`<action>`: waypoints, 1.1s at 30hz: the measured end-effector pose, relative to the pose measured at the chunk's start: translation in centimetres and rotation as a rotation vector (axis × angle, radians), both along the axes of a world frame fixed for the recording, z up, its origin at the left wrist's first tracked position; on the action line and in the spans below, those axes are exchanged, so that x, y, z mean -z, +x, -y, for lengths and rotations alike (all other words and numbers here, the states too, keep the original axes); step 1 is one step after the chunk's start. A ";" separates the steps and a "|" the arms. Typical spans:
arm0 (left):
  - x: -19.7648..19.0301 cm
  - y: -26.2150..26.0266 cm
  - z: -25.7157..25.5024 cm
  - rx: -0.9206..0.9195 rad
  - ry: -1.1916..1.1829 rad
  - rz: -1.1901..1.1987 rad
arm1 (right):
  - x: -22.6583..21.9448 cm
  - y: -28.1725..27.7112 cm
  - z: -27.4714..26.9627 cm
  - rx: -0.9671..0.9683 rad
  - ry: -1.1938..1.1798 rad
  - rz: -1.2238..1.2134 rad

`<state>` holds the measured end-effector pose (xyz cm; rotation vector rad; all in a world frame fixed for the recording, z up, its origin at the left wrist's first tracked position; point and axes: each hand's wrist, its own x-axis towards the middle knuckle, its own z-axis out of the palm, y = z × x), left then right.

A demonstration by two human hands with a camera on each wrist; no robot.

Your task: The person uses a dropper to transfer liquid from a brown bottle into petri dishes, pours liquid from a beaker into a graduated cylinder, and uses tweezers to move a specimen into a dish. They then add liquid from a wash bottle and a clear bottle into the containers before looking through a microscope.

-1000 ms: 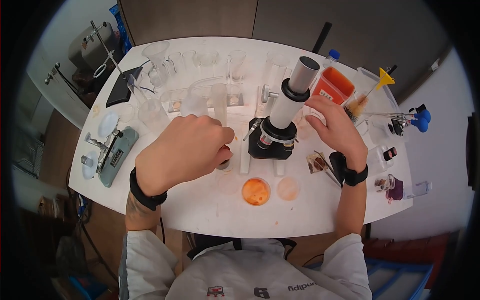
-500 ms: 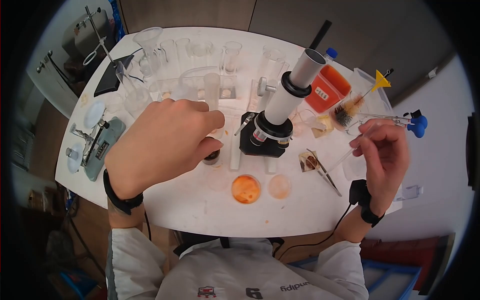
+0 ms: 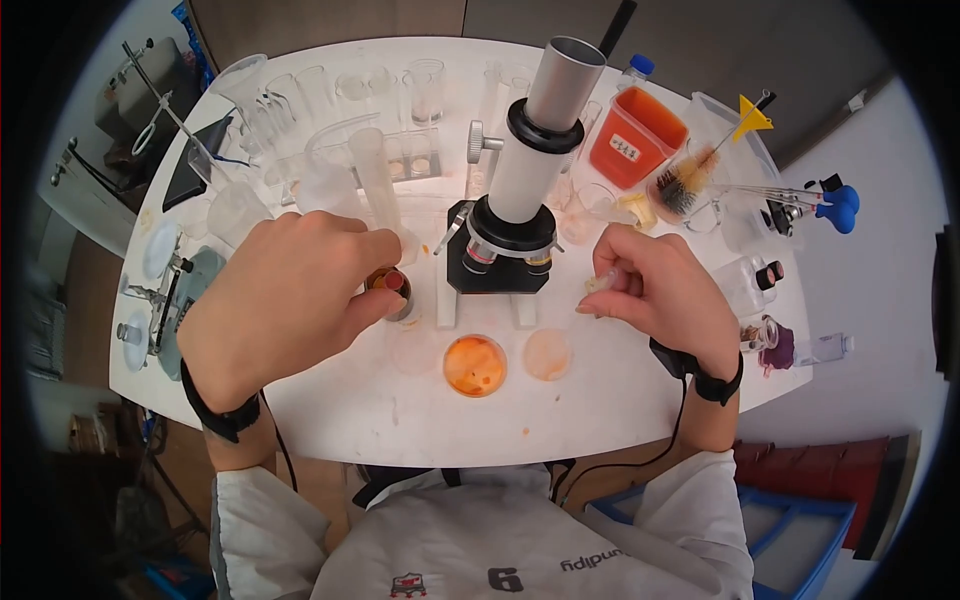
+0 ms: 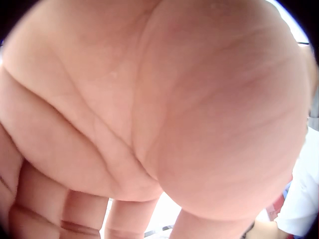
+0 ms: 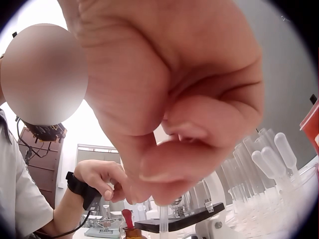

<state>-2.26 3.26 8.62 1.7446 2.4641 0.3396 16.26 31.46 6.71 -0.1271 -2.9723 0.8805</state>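
Note:
My right hand (image 3: 660,290) pinches a clear plastic dropper (image 3: 604,281) between thumb and fingers, right of the microscope (image 3: 520,190). In the right wrist view the dropper's thin stem (image 5: 163,219) points down below the fingertips. My left hand (image 3: 300,290) hovers palm down, its fingers loosely bent. Just under its thumb and index finger, overlapped by them in the head view, stands a brown bottle (image 3: 400,308) with a red bulb (image 5: 127,217) on top. An orange-filled petri dish (image 3: 475,366) and a paler dish (image 3: 547,355) lie in front of the microscope.
A balance (image 3: 200,285) stands at the left edge. Behind are glass cylinders (image 3: 425,90) and a slide rack (image 3: 415,155). To the right are an orange container (image 3: 640,137), bottle brushes (image 3: 685,185), small bottles (image 3: 760,280) and blue-ended tools (image 3: 838,208).
My right hand was empty near the microscope, then held the dropper at the far right. Now it has come back left with it. The left hand stays by the brown bottle; the head view shifted.

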 end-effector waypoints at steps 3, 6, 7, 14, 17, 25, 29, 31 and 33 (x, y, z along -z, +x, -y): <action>0.0 0.2 -0.4 -0.014 -0.029 -0.001 | -0.5 0.2 -0.1 0.016 -0.080 0.065; 0.1 0.1 -0.6 -0.034 -0.023 -0.020 | -0.6 0.6 -0.2 -0.024 -0.144 0.097; 0.0 0.2 -0.8 -0.055 -0.010 -0.030 | -0.5 0.6 -0.2 -0.049 -0.157 0.096; 0.6 -0.3 -1.2 -0.069 0.125 -0.124 | 0.1 0.0 0.2 -0.125 -0.051 0.107; 0.8 -0.5 -1.1 -0.043 0.160 -0.115 | 0.3 0.1 0.3 -0.114 -0.031 0.081; 0.7 -0.5 -1.2 -0.053 0.123 -0.093 | 0.5 0.2 0.2 -0.131 0.039 0.045; 0.6 -0.4 -1.1 -0.053 0.126 -0.099 | 0.6 0.2 0.0 -0.145 0.105 0.036; 0.7 -0.5 -1.1 -0.046 0.136 -0.099 | 0.6 0.2 0.0 -0.154 0.113 0.034; 0.7 -0.5 -1.0 -0.041 0.144 -0.099 | 0.5 0.2 0.1 -0.159 0.108 0.048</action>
